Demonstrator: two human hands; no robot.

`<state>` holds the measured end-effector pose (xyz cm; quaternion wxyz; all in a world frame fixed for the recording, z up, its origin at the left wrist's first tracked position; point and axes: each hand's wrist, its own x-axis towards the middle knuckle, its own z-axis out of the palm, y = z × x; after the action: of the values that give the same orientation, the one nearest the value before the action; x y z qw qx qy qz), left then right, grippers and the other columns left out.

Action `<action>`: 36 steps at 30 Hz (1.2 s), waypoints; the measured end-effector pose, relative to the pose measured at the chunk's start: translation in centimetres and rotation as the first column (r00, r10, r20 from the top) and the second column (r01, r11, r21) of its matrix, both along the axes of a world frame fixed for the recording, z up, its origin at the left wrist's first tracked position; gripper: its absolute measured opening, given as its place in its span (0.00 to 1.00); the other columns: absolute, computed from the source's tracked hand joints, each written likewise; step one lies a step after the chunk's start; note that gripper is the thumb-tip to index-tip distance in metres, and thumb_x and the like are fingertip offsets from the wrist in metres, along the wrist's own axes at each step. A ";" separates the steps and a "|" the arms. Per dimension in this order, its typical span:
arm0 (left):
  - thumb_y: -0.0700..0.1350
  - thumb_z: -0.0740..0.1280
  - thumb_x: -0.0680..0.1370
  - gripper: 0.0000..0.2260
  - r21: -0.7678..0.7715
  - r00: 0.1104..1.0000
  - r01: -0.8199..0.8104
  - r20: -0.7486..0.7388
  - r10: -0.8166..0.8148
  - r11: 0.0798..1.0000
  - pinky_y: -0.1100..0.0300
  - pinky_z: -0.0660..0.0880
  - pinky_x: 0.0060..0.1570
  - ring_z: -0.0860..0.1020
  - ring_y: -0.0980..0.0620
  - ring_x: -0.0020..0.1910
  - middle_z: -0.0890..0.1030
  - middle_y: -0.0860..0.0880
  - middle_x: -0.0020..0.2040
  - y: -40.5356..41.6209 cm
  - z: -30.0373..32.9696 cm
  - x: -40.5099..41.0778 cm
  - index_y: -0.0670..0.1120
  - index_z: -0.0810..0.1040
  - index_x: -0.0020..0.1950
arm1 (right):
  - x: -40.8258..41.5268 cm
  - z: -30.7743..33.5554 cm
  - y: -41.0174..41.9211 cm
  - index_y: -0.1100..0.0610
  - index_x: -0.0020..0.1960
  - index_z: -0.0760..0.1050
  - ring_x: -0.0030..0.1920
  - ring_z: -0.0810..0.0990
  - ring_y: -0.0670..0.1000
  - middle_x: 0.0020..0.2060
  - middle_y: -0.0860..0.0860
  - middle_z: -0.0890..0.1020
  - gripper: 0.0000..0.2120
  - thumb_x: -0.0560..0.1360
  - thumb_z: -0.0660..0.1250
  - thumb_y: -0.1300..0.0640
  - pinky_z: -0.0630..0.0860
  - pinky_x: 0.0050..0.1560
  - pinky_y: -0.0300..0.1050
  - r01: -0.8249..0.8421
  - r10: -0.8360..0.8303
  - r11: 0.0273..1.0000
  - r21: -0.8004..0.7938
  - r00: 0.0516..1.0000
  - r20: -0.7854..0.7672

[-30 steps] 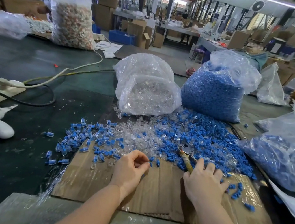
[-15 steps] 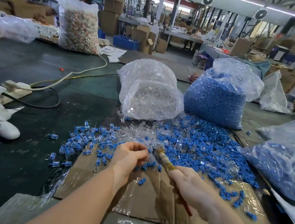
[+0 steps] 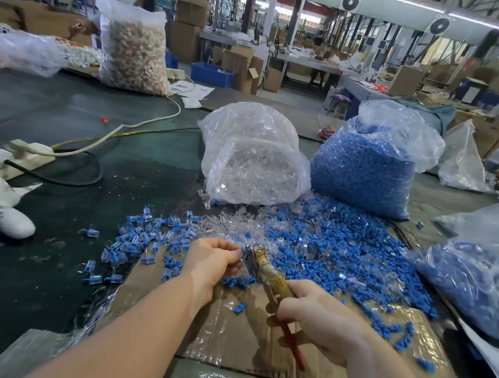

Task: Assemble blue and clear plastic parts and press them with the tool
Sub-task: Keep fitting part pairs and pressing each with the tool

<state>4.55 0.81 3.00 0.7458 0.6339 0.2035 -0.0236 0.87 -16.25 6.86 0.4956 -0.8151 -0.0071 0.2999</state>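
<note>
Dark green worktop carries a flat brown cardboard sheet. Left hand pinches a small blue-and-clear plastic part at the head of yellow-handled metal pliers, gripped by the right hand.

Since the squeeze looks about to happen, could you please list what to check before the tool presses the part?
1. Left hand pinches small blue-and-clear plastic part: ok.
2. Right hand grips yellow-wrapped, red-handled pliers: ok.
3. Pliers' tip meets the part: ok.
4. Part seated squarely between the jaws: cannot tell.
5. Left fingertips away from the jaws: cannot tell, very close.
6. Flat brown cardboard sheet beneath hands: ok.
</note>
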 end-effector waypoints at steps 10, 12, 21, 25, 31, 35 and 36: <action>0.32 0.66 0.74 0.03 -0.027 1.000 -0.019 -0.020 0.019 0.999 0.65 0.76 0.31 0.78 0.52 0.33 0.79 0.43 0.37 -0.1 0.1 0.1 0.38 0.78 0.44 | 0.2 0.1 -0.1 0.56 0.55 0.71 0.56 0.77 0.55 0.50 0.56 0.74 0.13 0.73 0.58 0.67 0.77 0.56 0.58 -0.042 0.042 0.996 -0.081 0.999 0.001; 0.32 0.67 0.74 0.03 -0.029 0.999 -0.028 -0.032 0.027 0.999 0.64 0.77 0.33 0.78 0.52 0.33 0.79 0.44 0.37 -0.2 0.0 0.2 0.38 0.78 0.43 | 0.2 0.2 0.0 0.57 0.56 0.71 0.56 0.77 0.56 0.49 0.56 0.74 0.15 0.72 0.58 0.68 0.76 0.56 0.58 -0.047 0.048 0.995 -0.093 0.999 0.005; 0.31 0.67 0.74 0.04 -0.038 0.998 -0.042 -0.039 0.041 0.998 0.65 0.76 0.31 0.78 0.52 0.33 0.79 0.44 0.37 -0.4 0.1 0.3 0.39 0.78 0.42 | -0.2 -0.3 0.8 0.56 0.40 0.67 0.39 0.72 0.53 0.36 0.53 0.72 0.08 0.76 0.57 0.65 0.71 0.40 0.47 -0.062 0.081 0.989 -0.137 0.988 0.132; 0.32 0.67 0.74 0.04 -0.022 0.999 -0.042 -0.026 0.042 0.999 0.65 0.76 0.32 0.78 0.53 0.34 0.79 0.44 0.38 -0.4 -0.1 0.2 0.39 0.78 0.43 | -0.5 -0.7 1.0 0.55 0.42 0.68 0.37 0.71 0.51 0.34 0.51 0.73 0.07 0.77 0.58 0.64 0.71 0.38 0.45 -0.066 0.093 0.986 -0.154 0.980 0.176; 0.34 0.67 0.74 0.03 -0.019 0.995 -0.100 0.008 0.100 0.995 0.68 0.74 0.26 0.79 0.54 0.31 0.80 0.44 0.37 -0.5 -0.4 0.2 0.41 0.78 0.43 | -0.9 -1.0 0.8 0.58 0.49 0.75 0.28 0.78 0.44 0.26 0.46 0.79 0.05 0.75 0.65 0.64 0.73 0.30 0.36 0.070 -0.076 0.976 0.207 0.997 0.023; 0.34 0.66 0.75 0.03 0.042 0.978 -0.208 0.008 0.208 0.977 0.63 0.75 0.28 0.78 0.53 0.30 0.80 0.44 0.36 0.5 -1.0 0.2 0.41 0.77 0.44 | -0.7 -2.3 0.9 0.56 0.53 0.74 0.25 0.72 0.41 0.32 0.47 0.77 0.08 0.75 0.66 0.63 0.68 0.26 0.32 0.174 -0.188 0.981 0.090 0.963 0.192; 0.34 0.66 0.75 0.03 0.086 0.971 -0.239 0.028 0.237 0.967 0.62 0.75 0.30 0.78 0.52 0.31 0.80 0.44 0.36 1.0 -1.2 0.2 0.41 0.77 0.44 | -0.4 -2.8 0.8 0.56 0.55 0.73 0.29 0.73 0.42 0.37 0.50 0.77 0.09 0.75 0.65 0.62 0.70 0.29 0.34 0.210 -0.203 0.978 0.001 0.942 0.268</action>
<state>4.74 1.80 1.78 0.7160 0.6376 0.2725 0.0808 0.42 -15.49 4.06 0.5077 -0.8510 0.0158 0.1338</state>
